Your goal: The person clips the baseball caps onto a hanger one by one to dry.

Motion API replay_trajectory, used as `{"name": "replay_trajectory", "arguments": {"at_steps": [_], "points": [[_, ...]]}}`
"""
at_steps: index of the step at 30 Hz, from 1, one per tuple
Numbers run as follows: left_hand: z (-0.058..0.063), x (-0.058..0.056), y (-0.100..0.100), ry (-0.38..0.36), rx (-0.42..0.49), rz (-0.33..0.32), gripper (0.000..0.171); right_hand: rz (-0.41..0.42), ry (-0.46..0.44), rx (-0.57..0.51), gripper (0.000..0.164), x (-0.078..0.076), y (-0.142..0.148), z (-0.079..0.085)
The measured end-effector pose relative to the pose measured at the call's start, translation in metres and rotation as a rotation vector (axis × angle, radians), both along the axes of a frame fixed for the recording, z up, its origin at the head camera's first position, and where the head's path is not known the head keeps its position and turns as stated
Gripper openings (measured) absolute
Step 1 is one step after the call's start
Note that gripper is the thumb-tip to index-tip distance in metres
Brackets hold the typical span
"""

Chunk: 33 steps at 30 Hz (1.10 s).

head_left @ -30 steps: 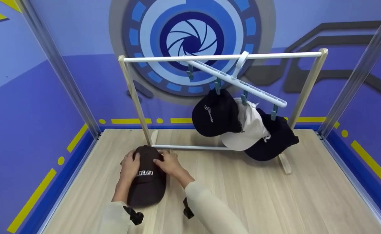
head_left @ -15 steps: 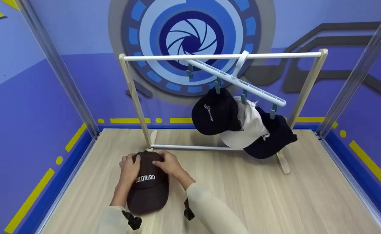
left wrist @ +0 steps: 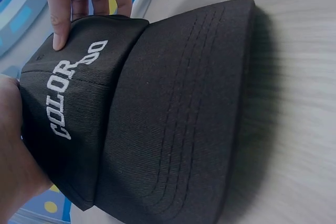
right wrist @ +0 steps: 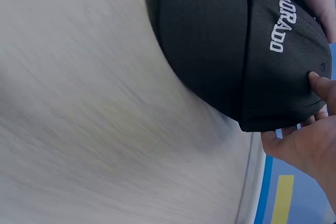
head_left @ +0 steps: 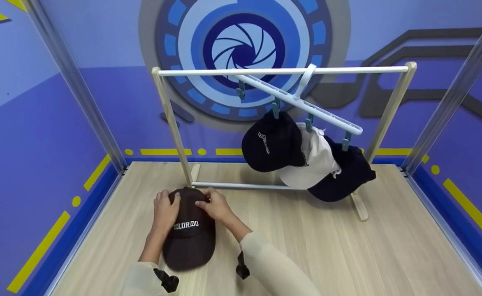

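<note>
A dark brown baseball cap (head_left: pixel 189 250) with white COLORADO lettering is held between both hands, its brim toward the person. The left hand (head_left: pixel 165 209) grips the crown's left side, thumb on top. On the crown's other side, the right hand (head_left: pixel 216 205) holds on with its thumb on the front panel and its fingers underneath, as the right wrist view shows around the cap (right wrist: pixel 210 40). In the left wrist view the brim (left wrist: pixel 178 114) casts a shadow on the tabletop. A white clip hanger (head_left: pixel 298 102) hangs tilted from the rack, its leftmost clip (head_left: pixel 240 90) holding nothing.
A rack with wooden posts and a white top rail (head_left: pixel 208 72) stands at the back. Clipped to the hanger are a black cap (head_left: pixel 269 144), a white cap (head_left: pixel 317 158) and another dark cap (head_left: pixel 344 176). Patterned walls surround the wooden tabletop (head_left: pixel 307 246).
Both hands have drawn the cap slightly toward the person and a little right, turning it so the whole lettering shows. The hanging caps stay nearly where they were.
</note>
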<state>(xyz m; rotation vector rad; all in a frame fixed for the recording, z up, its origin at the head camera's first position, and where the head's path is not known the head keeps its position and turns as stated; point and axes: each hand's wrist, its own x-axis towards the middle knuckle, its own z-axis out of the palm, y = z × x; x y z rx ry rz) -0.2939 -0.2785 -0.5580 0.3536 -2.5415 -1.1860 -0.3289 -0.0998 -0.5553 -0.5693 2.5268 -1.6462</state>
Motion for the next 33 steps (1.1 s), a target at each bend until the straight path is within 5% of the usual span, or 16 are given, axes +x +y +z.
{"name": "replay_trajectory", "arguments": {"at_steps": [19,33], "points": [[0.027,0.021,0.036,0.198,0.027,-0.117,0.026,0.05,0.122,-0.011,0.021,0.007,0.045,0.025],[0.037,0.031,0.063,0.339,-0.051,-0.138,0.021,0.062,0.16,-0.061,0.022,0.019,0.071,0.032]]}}
